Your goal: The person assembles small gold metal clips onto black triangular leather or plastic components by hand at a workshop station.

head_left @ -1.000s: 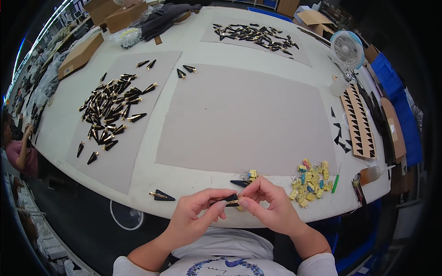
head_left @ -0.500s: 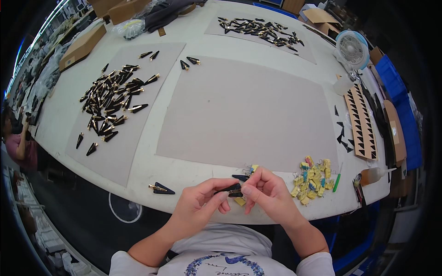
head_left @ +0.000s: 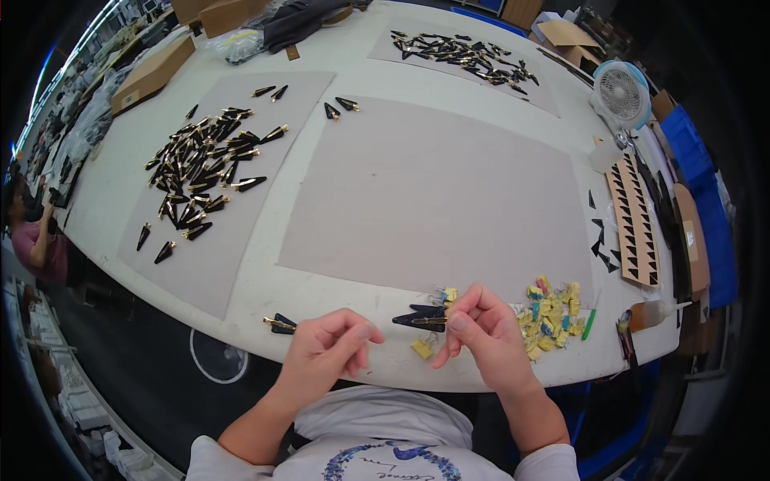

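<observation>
A black triangular hair clip (head_left: 417, 321) with a gold-coloured metal part points leftward from my right hand (head_left: 489, 333), pinched at its broad end between thumb and fingertips. Just behind it another dark piece (head_left: 423, 308) lies on the table, partly covered. My left hand (head_left: 330, 349) is apart from the held clip, its fingers loosely curled and nothing visible in them. Close to its knuckles lies another black hair clip (head_left: 282, 324), partly hidden by the hand. Single yellow binder clips (head_left: 422, 348) lie near my right hand.
A heap of yellow binder clips (head_left: 553, 309) and a green stick (head_left: 589, 325) lie at right. Black hair clips cover the left sheet (head_left: 200, 168) and far sheet (head_left: 465, 56). A card of black triangles (head_left: 634, 216), amber bottle (head_left: 644, 314) and fan (head_left: 622, 92) line the right edge.
My left hand has let go of the hair clip and moved left toward the one on the table. The right hand keeps its hold, a little farther right.
</observation>
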Demonstrator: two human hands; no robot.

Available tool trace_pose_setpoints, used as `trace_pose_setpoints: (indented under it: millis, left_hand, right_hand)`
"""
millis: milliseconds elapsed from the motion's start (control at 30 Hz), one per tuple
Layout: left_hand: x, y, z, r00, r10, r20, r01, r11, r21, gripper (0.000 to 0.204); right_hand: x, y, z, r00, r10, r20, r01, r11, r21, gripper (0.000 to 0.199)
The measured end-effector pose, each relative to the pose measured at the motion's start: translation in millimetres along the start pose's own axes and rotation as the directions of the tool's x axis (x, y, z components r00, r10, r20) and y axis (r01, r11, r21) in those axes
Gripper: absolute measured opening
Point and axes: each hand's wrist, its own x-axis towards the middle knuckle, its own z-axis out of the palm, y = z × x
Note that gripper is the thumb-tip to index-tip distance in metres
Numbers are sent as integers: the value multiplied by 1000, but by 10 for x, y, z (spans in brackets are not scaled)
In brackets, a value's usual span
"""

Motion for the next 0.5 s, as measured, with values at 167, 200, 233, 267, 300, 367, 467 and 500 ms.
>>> trace_pose_setpoints:
  millis: [167, 200, 233, 267, 300, 367, 467, 500]
  left_hand:
    - [-95, -111, -644, 919, 355, -173, -350, 935, 57, 22]
    - [-91, -99, -612, 918, 357, -175, -352, 934, 58, 22]
    - [-77, -64, -520, 903, 382, -196, -337, 914, 225, 15]
    - [-68, 7, -394, 887, 408, -214, -308, 870, 385, 13]
    - [-86, 36, -314, 885, 410, -218, -308, 869, 386, 13]
    - [-78, 65, -169, 976, 219, -14, -214, 961, 175, 27]
    - [-70, -11, 97, 944, 327, 37, -329, 943, 45, 24]
    - [-69, -47, 106, 943, 330, 33, -332, 942, 45, 24]
  right_hand:
    - [-42, -79, -59, 1000, -14, -7, 14, 999, 32, 12]
    - [-45, -80, -54, 1000, -15, -4, 15, 999, 32, 12]
    - [-50, -78, -49, 1000, -2, 15, 2, 999, 33, 12]
    - [-44, -76, -46, 999, 12, 35, -13, 999, 33, 12]
    - [-36, -71, -37, 999, 12, 40, -13, 999, 33, 12]
    - [-17, -61, -27, 999, 15, 36, -18, 998, 60, 13]
    - [-30, -55, 23, 998, 25, 54, -29, 997, 72, 13]
    - [-35, -40, 37, 998, 25, 59, -29, 997, 69, 13]
